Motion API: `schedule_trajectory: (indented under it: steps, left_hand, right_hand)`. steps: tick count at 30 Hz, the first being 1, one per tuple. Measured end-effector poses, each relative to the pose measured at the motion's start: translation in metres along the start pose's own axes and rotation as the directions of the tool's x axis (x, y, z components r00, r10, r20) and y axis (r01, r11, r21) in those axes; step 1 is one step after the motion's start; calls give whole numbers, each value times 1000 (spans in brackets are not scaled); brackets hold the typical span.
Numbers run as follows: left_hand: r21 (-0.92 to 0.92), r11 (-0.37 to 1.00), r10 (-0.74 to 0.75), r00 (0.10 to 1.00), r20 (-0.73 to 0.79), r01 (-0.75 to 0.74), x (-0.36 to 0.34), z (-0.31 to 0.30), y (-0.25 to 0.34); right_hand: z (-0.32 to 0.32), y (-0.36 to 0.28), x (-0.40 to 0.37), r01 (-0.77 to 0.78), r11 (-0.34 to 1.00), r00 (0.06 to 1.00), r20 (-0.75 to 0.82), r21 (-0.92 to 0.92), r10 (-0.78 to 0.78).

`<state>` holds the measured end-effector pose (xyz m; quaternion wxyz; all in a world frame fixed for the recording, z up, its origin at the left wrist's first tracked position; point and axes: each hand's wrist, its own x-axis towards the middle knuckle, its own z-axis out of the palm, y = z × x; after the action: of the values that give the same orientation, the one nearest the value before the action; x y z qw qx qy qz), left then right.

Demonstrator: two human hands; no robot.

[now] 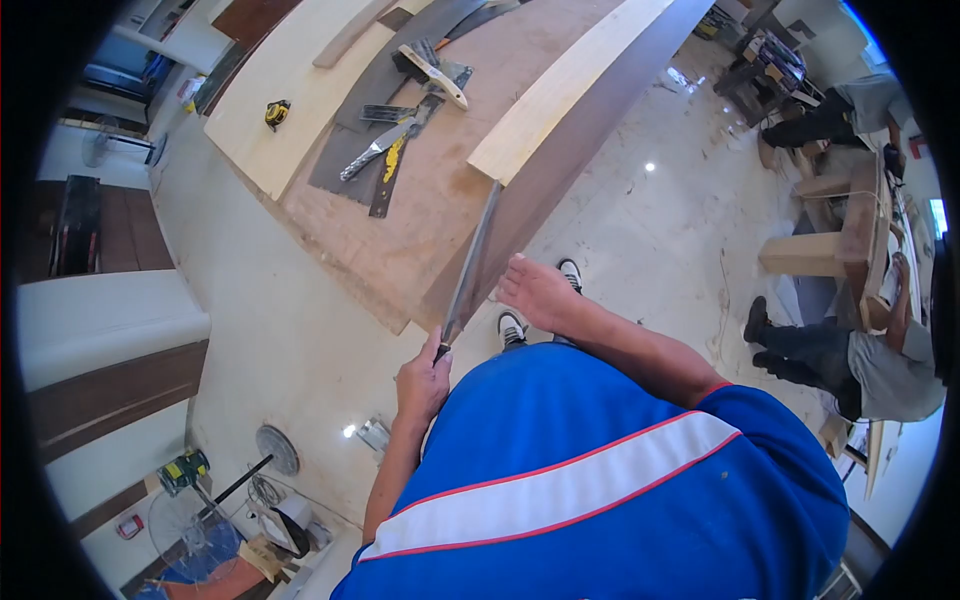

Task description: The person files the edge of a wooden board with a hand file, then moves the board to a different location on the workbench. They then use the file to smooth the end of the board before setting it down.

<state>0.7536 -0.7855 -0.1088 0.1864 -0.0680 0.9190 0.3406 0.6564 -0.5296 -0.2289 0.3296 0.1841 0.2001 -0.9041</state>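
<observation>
My left hand (422,388) is closed round the dark handle of a long, thin metal tool (473,255), whose blade slants up to the near end of a pale wooden board (560,95). Beside the blade, to its right, my right hand (540,292) is held open with nothing in it. The board lies along the right edge of a brown workbench (410,260). A brush (435,77), a putty knife (375,150) and a dark flat strip with a yellow mark (391,175) lie farther up the bench.
A yellow and black tape measure (277,114) lies on a light panel (310,100) at the upper left. Two people (885,375) (870,105) are near wooden pieces at the right. A fan (195,530) stands at the lower left. My shoes (511,327) are below the bench edge.
</observation>
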Motion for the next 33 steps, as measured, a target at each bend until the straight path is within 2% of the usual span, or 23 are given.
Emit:
schedule_trajectory:
  steps: [2, 3, 5, 8, 11, 12, 15, 18, 20, 21, 23, 25, 27, 30, 32, 33]
  left_hand:
    - [62, 998, 5, 1000, 31, -7, -10, -18, 21]
    - [90, 994, 61, 997, 48, -65, -13, -26, 25]
    - [143, 974, 164, 982, 93, -176, -17, -39, 29]
    - [227, 948, 175, 962, 209, -222, -16, -53, 50]
    - [375, 893, 138, 946, 295, -247, -6, -65, 81]
    - [385, 894, 107, 942, 318, -232, -4, -71, 91]
    - [418, 889, 16, 925, 380, -188, 4, -87, 119]
    - [435, 884, -40, 898, 438, -173, 12, -94, 145]
    - [423, 893, -65, 888, 456, -152, 17, -99, 162]
    - [450, 870, -57, 867, 494, -200, 19, -101, 171]
    - [489, 820, -42, 821, 569, -297, 27, -103, 187]
    - [545, 779, -72, 818, 571, -311, 36, -95, 195]
    - [553, 779, -93, 818, 567, -294, 48, -85, 195]
    - [528, 814, -125, 814, 568, -243, 75, -55, 162]
    - [560, 795, -160, 810, 564, -233, 88, -29, 138]
    - [559, 788, -125, 823, 554, -256, 88, -24, 134]
  right_hand:
    - [9, -8, -13, 77, 989, 973, -206, -124, -102]
    - [15, -14, -18, 174, 940, 945, -219, -294, -243]
    - [19, -25, -25, 306, 737, 846, -182, -602, -501]
    - [-3, -33, -14, 328, 553, 840, -32, -766, -542]
    - [-24, -22, 12, 369, 600, 856, 8, -710, -518]
    - [-21, -19, 12, 430, 613, 825, 11, -662, -566]
    - [-21, -20, 3, 391, 622, 818, -53, -678, -573]
    - [-41, -15, 17, 299, 638, 853, -101, -710, -512]
    - [-47, -10, 28, 255, 537, 849, -79, -804, -523]
    - [-45, -10, 29, 230, 484, 850, -68, -844, -522]
    - [-45, -14, 26, 234, 473, 864, -41, -849, -501]
    - [-54, -13, 28, 233, 498, 876, -43, -835, -481]
    - [-64, -9, 40, 233, 556, 885, -64, -798, -462]
    - [-83, -9, 45, 246, 657, 910, -65, -713, -410]
    - [-130, 7, 67, 150, 649, 951, -71, -746, -300]
    - [-130, -2, 70, 110, 636, 965, -70, -764, -251]
